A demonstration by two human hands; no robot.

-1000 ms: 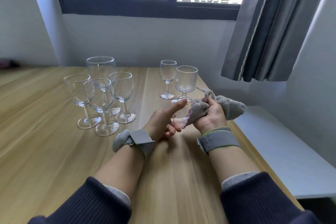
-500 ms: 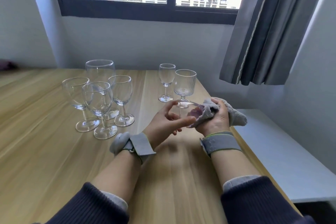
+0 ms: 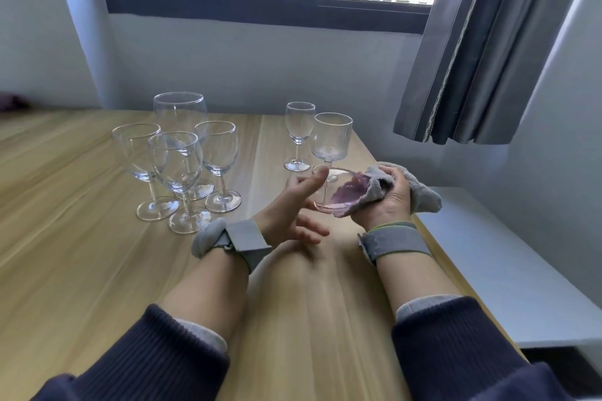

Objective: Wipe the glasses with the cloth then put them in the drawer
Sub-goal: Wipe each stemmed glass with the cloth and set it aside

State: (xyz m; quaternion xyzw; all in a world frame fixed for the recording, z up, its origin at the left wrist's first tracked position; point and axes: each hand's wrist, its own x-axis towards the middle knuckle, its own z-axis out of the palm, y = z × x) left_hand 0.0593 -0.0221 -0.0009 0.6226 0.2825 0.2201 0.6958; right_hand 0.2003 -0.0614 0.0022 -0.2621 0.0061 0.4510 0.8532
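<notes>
A pink-tinted glass (image 3: 338, 192) lies on its side above the wooden table (image 3: 97, 254), its mouth toward my left hand. My right hand (image 3: 387, 202) is wrapped around its far end through a grey cloth (image 3: 420, 192), part of which is pushed inside the glass. My left hand (image 3: 293, 205) touches the rim with thumb and forefinger, the other fingers spread loose. Several clear wine glasses (image 3: 182, 159) stand grouped at the left. A small stemmed glass (image 3: 299, 135) and a ribbed goblet (image 3: 331, 140) stand just behind my hands.
The table's right edge runs close under my right wrist, with a white ledge (image 3: 488, 257) lower down beside it. A grey curtain (image 3: 482, 42) hangs at the upper right below the window. No drawer shows in view.
The glass has turned in my hands and its pink inside now faces me more. My left fingers have loosened from the rim and spread. The cloth sits deeper in the glass.
</notes>
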